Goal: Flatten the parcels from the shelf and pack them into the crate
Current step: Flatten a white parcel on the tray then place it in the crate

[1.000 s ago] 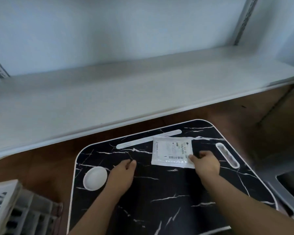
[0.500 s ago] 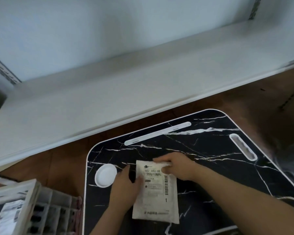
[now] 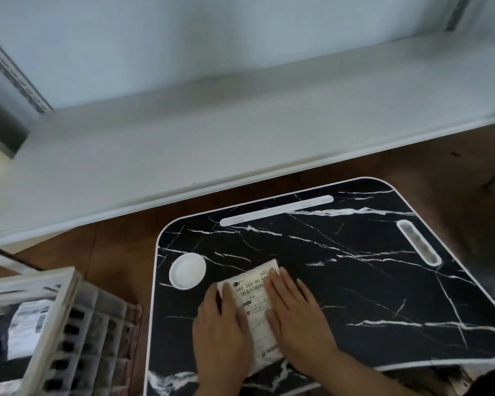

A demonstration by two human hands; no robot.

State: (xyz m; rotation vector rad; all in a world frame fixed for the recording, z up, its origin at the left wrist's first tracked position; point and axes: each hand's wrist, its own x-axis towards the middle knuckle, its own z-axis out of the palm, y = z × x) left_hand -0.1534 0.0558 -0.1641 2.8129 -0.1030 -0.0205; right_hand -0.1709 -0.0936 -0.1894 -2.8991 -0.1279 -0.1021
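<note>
The white shelf [image 3: 240,132] runs across the top of the view, and no parcel shows on the part that is visible. Below it stands the black marble-pattern lap table [image 3: 355,281], and to the left of the table, lower, stands the white crate [image 3: 57,315], which already holds at least one parcel with a label [image 3: 26,318].

The task's parcel [image 3: 255,307], a white flat bag with a printed label, lies on the near left part of the table, just right of the round white cup recess [image 3: 187,270]. Its long axis runs away from the person, a little tilted to the right at the far end. Both hands lie flat on it with straight fingers, palms down: the left hand [image 3: 222,327] covers its left side and the right hand [image 3: 293,312] its right side, so only a middle strip and the far end of it are visible. Neither hand grips it; they press it.

The crate lies to the left of the parcel, so I judge the left hand is the nearer one for carrying it there.

The near end of the parcel is hidden under the palms and wrists. The crate is blurred and cut off by the frame, so how much room remains inside is hard to say.
</note>
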